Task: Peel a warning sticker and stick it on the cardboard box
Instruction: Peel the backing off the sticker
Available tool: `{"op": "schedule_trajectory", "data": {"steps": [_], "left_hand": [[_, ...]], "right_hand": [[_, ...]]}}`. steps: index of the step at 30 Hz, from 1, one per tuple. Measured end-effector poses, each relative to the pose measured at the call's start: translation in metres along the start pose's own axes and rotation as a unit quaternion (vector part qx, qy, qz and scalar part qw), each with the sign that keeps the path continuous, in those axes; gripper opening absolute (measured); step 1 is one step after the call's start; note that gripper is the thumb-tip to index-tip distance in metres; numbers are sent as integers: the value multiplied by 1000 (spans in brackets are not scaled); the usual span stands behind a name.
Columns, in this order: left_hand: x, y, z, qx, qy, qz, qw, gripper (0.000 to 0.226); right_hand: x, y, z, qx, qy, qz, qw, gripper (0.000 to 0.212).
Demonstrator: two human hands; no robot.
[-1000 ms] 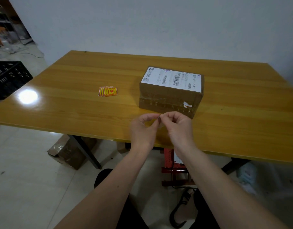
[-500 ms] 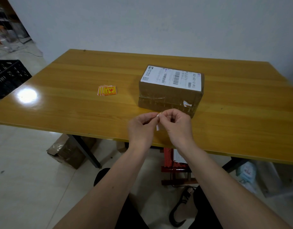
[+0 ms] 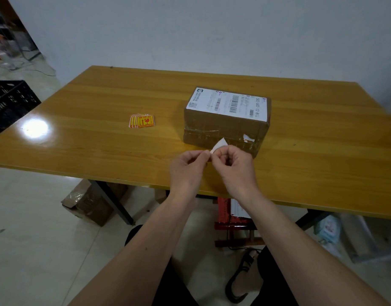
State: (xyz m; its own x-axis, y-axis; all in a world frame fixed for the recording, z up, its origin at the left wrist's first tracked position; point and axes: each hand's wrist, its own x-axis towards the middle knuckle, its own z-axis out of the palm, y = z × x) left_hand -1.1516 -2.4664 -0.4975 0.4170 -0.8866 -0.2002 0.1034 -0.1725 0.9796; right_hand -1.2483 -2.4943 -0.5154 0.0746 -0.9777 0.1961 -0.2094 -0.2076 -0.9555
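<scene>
A brown cardboard box [image 3: 223,131] with a white shipping label on top sits on the wooden table [image 3: 102,102]. Just in front of its near side, my left hand [image 3: 188,166] and my right hand [image 3: 234,164] meet fingertip to fingertip, both pinching one warning sticker [image 3: 219,145]. Only its white underside shows, curling up above my right thumb. A small fanned stack of orange-yellow warning stickers [image 3: 142,121] lies on the table to the left of the box.
A black plastic crate [image 3: 9,102] stands on the floor at the left. A taped cardboard package [image 3: 88,204] lies under the table near its black leg. A red stool [image 3: 232,219] and cables sit below the table's near edge.
The white piece of the sticker has come up from between my fingertips and now curls above my right hand. Both hands stayed together in front of the box.
</scene>
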Motion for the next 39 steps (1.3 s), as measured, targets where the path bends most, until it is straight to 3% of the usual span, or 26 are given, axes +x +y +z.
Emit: {"op": "schedule_trajectory", "data": {"steps": [25, 39], "left_hand": [[13, -7, -2, -53, 96, -87, 990, 11], [17, -4, -2, -18, 97, -35, 995, 3]], "right_hand": [[4, 6, -18, -22, 55, 89, 994, 18], [3, 12, -42, -20, 96, 128, 987, 22]]}}
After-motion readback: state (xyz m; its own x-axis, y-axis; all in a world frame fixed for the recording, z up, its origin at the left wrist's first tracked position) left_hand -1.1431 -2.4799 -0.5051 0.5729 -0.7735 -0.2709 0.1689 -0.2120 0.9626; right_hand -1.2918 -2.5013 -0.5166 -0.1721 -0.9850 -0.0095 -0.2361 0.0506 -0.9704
